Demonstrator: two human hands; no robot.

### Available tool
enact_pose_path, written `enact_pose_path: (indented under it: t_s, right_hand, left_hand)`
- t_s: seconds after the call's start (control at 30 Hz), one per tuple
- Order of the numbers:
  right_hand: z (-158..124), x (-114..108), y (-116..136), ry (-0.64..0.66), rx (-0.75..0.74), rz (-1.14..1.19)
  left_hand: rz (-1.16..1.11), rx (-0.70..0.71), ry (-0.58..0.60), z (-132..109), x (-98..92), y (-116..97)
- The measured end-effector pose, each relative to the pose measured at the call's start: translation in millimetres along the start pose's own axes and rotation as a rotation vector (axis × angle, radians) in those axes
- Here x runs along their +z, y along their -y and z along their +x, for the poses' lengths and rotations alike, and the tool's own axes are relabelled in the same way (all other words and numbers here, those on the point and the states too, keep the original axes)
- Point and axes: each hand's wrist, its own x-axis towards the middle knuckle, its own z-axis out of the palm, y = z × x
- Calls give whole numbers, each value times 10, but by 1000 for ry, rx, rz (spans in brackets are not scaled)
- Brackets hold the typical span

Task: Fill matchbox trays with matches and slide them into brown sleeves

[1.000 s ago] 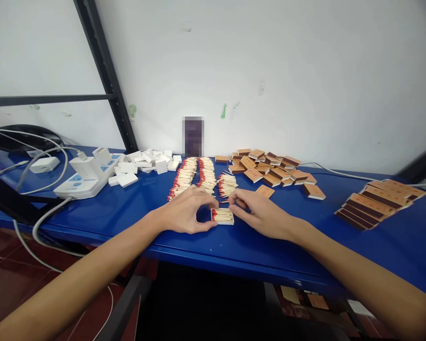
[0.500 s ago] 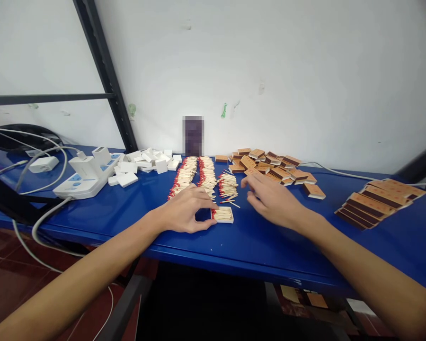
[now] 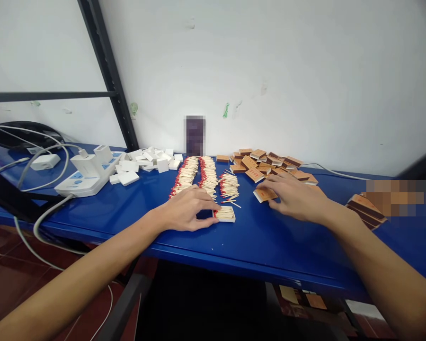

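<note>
My left hand [image 3: 189, 208] rests on the blue table [image 3: 270, 237], thumb and fingers pinching the left end of a white inner tray filled with red-tipped matches [image 3: 225, 214]. My right hand [image 3: 295, 196] lies flat to the right, fingers stretched over an orange matchbox sleeve [image 3: 264, 194] at the near edge of a heap of orange sleeves [image 3: 266, 166]. Rows of loose matches [image 3: 202, 176] lie just behind the left hand.
A pile of empty white trays [image 3: 145, 161] sits at the back left beside a white power strip [image 3: 87, 177] with plugs and cables. Stacked flat sleeves [image 3: 364, 208] lie at the far right. A black metal rack post [image 3: 110, 80] rises at the left.
My right hand left the filled tray and moved right and back to the orange sleeve. The left hand stayed on the tray.
</note>
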Motion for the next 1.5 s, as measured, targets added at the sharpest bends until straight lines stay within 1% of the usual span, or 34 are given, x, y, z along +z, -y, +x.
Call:
enact_pose_path:
  t_s: [0.1,0.17,0.23,0.3,0.37,0.53,0.83,1.07,1.2,1.33,1.4,1.5]
  right_hand:
    - [-4,-105,149,0,-18,72]
    - [-11,-153,282,59,-52,202]
    - [-13,-170,414,150,-99,321]
    - [-10,-160,515,223,-127,391]
    - [-3,-136,568,235,-122,417]
    - [12,-83,569,169,-96,421]
    - [21,-6,546,84,-110,418]
    - [23,-26,537,103,-133,425]
    - [31,-36,553,93,-138,406]
    - [41,-31,556,111,-132,423]
    - [41,-28,555,122,-124,447]
    - [36,-30,556,123,-129,447]
  left_hand:
    - [7,3,2,-4,4,2]
    - [18,9,0,-7,4,4]
    - [22,18,2,-8,3,5]
    - [18,23,2,-7,2,4]
    - [15,30,6,-8,3,5]
    - [22,45,11,-16,11,12]
    - [-64,27,13,-9,1,-7]
    - [-43,-34,5,-20,15,-17]
    - [-67,-28,-14,-23,16,-17]
    - [-58,22,1,-29,1,-16]
    - [12,69,25,-33,-9,-20]
    - [172,140,58,-33,-19,-31]
